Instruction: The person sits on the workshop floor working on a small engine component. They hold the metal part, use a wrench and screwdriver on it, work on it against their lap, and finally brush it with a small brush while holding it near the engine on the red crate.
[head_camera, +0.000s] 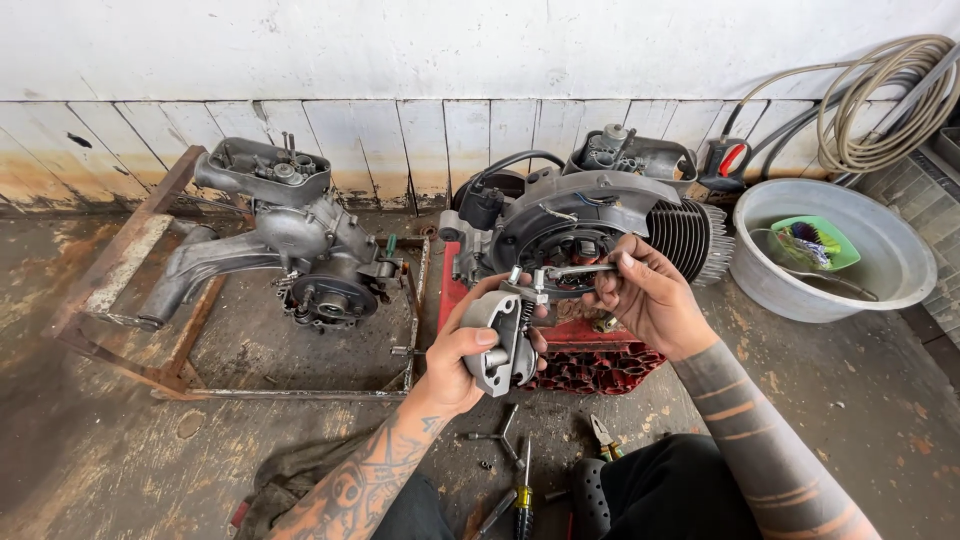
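My left hand (462, 355) grips a grey curved metal part with springs (500, 335), held upright in front of me. My right hand (645, 295) holds a slim metal wrench (578, 269), its end at the bolts on top of that part. Just behind both hands sits a scooter engine (600, 215) with a finned cylinder, resting on a red crate (600, 365).
A second engine (300, 250) lies on a rusty steel frame (150, 300) at the left. A grey basin (900, 260) holding a green dish stands at the right, coiled hoses (880, 110) behind it. Pliers (603, 435), a screwdriver (523, 490) and a Y-shaped wrench (498, 435) lie on the floor.
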